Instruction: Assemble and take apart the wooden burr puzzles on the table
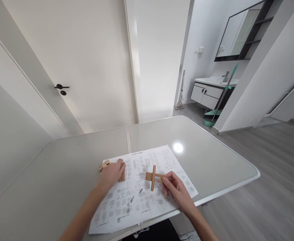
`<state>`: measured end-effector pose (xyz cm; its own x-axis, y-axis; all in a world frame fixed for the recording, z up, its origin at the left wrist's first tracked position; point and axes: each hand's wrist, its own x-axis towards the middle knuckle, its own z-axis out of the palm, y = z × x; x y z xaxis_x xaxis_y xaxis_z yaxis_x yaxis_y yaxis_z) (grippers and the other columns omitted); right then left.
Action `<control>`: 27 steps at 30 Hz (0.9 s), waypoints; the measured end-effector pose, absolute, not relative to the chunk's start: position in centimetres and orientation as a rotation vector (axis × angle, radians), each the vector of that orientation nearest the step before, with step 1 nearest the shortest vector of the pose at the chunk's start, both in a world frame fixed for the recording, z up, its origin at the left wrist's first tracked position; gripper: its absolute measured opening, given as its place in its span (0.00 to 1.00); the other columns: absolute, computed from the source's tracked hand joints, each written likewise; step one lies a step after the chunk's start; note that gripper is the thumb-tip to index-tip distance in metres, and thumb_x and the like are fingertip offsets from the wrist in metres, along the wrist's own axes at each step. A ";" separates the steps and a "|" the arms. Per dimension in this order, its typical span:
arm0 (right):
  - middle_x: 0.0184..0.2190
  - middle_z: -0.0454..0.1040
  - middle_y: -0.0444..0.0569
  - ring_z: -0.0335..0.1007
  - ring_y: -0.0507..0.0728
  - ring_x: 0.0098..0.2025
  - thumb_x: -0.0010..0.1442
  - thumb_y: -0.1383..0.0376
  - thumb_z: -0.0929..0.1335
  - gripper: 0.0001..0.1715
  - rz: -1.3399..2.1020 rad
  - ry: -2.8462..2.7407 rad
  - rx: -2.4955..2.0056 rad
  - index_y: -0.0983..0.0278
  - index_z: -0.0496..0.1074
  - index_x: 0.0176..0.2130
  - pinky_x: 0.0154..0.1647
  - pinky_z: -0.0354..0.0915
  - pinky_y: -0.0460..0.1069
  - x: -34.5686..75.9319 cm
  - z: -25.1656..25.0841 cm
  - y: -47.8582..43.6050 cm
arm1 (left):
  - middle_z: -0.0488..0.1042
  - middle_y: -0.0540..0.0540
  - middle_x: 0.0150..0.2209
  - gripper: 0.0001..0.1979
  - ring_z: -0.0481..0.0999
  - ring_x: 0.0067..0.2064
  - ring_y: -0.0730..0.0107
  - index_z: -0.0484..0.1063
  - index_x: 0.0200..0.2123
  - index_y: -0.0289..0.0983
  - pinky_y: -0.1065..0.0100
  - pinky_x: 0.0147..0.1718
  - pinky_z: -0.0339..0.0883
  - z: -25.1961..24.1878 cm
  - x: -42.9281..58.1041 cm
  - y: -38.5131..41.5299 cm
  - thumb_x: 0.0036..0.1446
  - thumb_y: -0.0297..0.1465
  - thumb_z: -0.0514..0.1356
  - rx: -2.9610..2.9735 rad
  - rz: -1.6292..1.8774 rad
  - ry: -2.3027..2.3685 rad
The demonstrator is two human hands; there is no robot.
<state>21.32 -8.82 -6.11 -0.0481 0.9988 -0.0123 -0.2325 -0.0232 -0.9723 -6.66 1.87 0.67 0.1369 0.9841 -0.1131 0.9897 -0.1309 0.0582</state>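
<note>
My right hand pinches the notched end of a small wooden puzzle assembly, which is made of a rounded stick crossing flat, notched pieces. It is held just above a printed sheet. On the left part of that sheet, my left hand is closed over wooden puzzle pieces, its fingers curled round a wooden piece. More wooden blocks show past the back of this hand, partly hidden by it. Small diagrams and lines of print cover the paper.
The sheet lies on a grey folding table with a seam across it and a pale rounded rim. Behind stands a white door with a black handle. At the right are a sink cabinet, a mop and a green dustpan.
</note>
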 end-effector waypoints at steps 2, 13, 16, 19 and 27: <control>0.28 0.70 0.43 0.61 0.51 0.25 0.65 0.44 0.70 0.23 1.362 -1.040 -1.016 0.60 0.66 0.35 0.28 0.61 0.48 21.3 -6.3 -8.8 | 0.81 0.33 0.34 0.23 0.82 0.38 0.43 0.68 0.59 0.29 0.56 0.33 0.70 1.3 -6.0 1.5 0.70 0.36 0.47 2.286 -0.090 2.008; 0.25 0.69 0.41 0.60 0.51 0.24 0.65 0.45 0.70 0.23 1.390 -1.013 -0.948 0.60 0.66 0.34 0.28 0.59 0.48 21.5 -5.3 -8.9 | 0.54 0.42 0.73 0.61 0.55 0.72 0.41 0.44 0.74 0.51 0.46 0.65 0.58 3.8 0.1 -2.4 0.43 0.50 0.74 2.480 0.246 0.984; 0.25 0.69 0.40 0.59 0.51 0.23 0.66 0.45 0.70 0.23 1.416 -0.989 -0.900 0.60 0.65 0.34 0.27 0.58 0.47 21.4 -5.4 -8.7 | 0.62 0.43 0.70 0.54 0.61 0.69 0.43 0.53 0.71 0.52 0.47 0.63 0.62 3.2 0.8 -2.0 0.45 0.48 0.75 2.434 0.264 0.952; 0.25 0.69 0.40 0.58 0.50 0.23 0.65 0.45 0.70 0.23 1.415 -0.968 -0.898 0.60 0.65 0.34 0.27 0.57 0.47 21.3 -5.6 -8.5 | 0.70 0.42 0.62 0.47 0.68 0.63 0.43 0.62 0.65 0.49 0.50 0.57 0.67 2.9 1.3 -1.8 0.43 0.47 0.75 2.435 0.321 0.985; 0.21 0.64 0.38 0.56 0.50 0.22 0.64 0.43 0.70 0.25 1.376 -0.939 -0.970 0.59 0.64 0.33 0.27 0.55 0.47 21.3 -6.0 -8.8 | 0.75 0.41 0.54 0.40 0.74 0.55 0.45 0.67 0.57 0.44 0.51 0.55 0.66 3.7 1.4 -2.3 0.41 0.44 0.76 2.525 0.349 1.053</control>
